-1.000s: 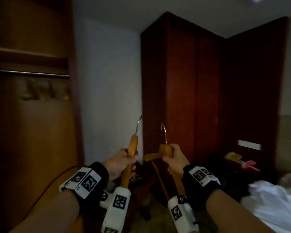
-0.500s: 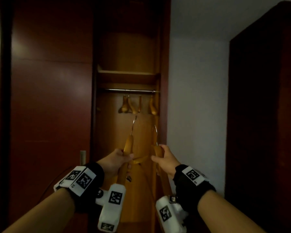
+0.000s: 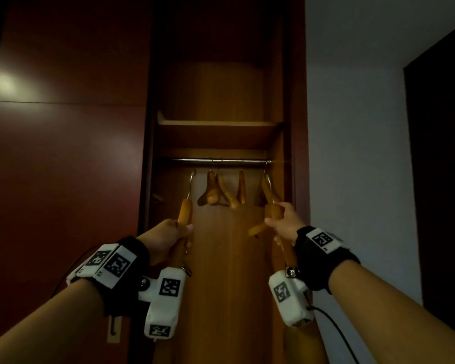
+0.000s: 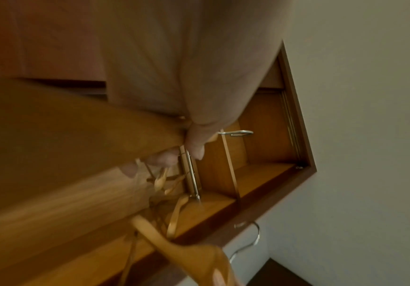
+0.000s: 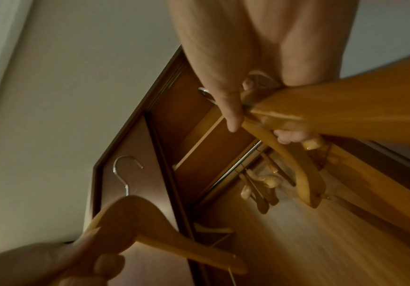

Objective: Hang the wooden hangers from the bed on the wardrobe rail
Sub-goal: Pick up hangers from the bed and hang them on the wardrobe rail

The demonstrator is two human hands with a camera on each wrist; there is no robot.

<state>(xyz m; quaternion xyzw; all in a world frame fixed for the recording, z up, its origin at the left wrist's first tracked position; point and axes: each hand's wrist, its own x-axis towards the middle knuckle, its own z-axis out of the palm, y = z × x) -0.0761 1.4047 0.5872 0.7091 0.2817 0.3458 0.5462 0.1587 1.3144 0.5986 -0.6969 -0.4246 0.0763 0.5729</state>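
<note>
I face the open wardrobe, and its metal rail (image 3: 221, 161) runs across just above my hands. My left hand (image 3: 180, 232) grips a wooden hanger (image 3: 185, 211) upright, its steel hook (image 3: 192, 179) just below the rail's left part. My right hand (image 3: 273, 222) holds a second wooden hanger (image 3: 272, 210) by its neck near the rail's right end, its hook (image 3: 267, 177) under the rail. Several wooden hangers (image 3: 213, 191) hang on the rail between the two. The right wrist view shows the rail (image 5: 236, 168), my right thumb over its hanger (image 5: 321, 108), and the left-hand hanger (image 5: 150, 232).
A wooden shelf (image 3: 216, 123) sits right above the rail. A closed dark red door (image 3: 63, 166) stands on the left of the opening. On the right are a white wall (image 3: 352, 166) and a dark cupboard (image 3: 444, 179).
My view swung left from the room's corner to the open wardrobe. Both hands rose and spread apart, bringing the two hangers up close under the rail.
</note>
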